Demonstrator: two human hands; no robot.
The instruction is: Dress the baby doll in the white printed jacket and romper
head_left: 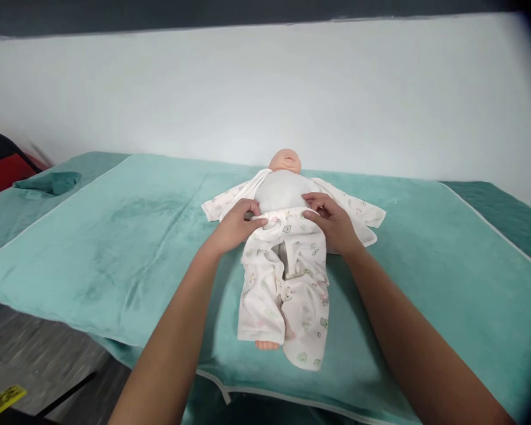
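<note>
A baby doll (278,190) lies on its back, head toward the wall, its grey-white torso bare. White printed baby pants (301,289) cover its legs and reach the belly. My left hand (240,224) pinches the waistband at one side, thumb on the outside. At the other side of the waistband my right hand (331,220) has its thumb on the cloth and its fingers curled over the belly. A matching printed top (358,206) is spread beneath the doll with both sleeves out. Toes show below one pant leg; the other foot is hidden.
The doll rests on a bed with a teal cover (128,236) edged in white. A white wall (265,88) rises behind it. At the far left are a folded teal cloth (48,183) and a red and black object (4,162). A yellow label (3,401) shows at lower left.
</note>
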